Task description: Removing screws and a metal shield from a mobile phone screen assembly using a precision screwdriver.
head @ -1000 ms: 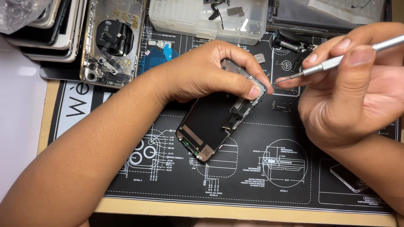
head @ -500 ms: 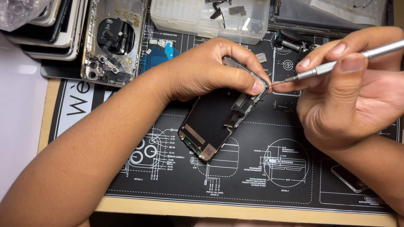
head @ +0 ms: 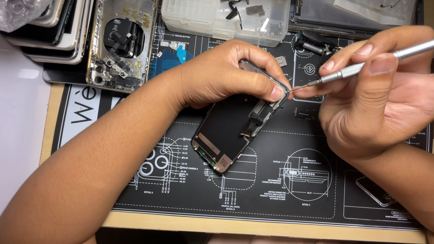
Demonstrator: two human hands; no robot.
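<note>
A detached phone screen panel point(head: 230, 131) lies back-side up on a black printed work mat point(head: 280, 190), tilted diagonally. My left hand point(head: 226, 74) grips its upper end, thumb and fingers pinching the top corner. My right hand point(head: 375, 95) holds a slim silver precision screwdriver point(head: 357, 68) like a pen. Its fine tip touches the panel's top corner right beside my left thumb.
An opened phone housing point(head: 118, 43) with exposed parts lies at the back left, next to a stack of phone frames point(head: 49, 27). A clear plastic parts box point(head: 226, 18) sits at the back centre. Small loose parts point(head: 304, 114) dot the mat. A wooden table edge point(head: 271, 228) runs along the front.
The screwdriver tip has shifted slightly left, closer against the panel's corner. My left hand keeps its grip and the panel stays in place.
</note>
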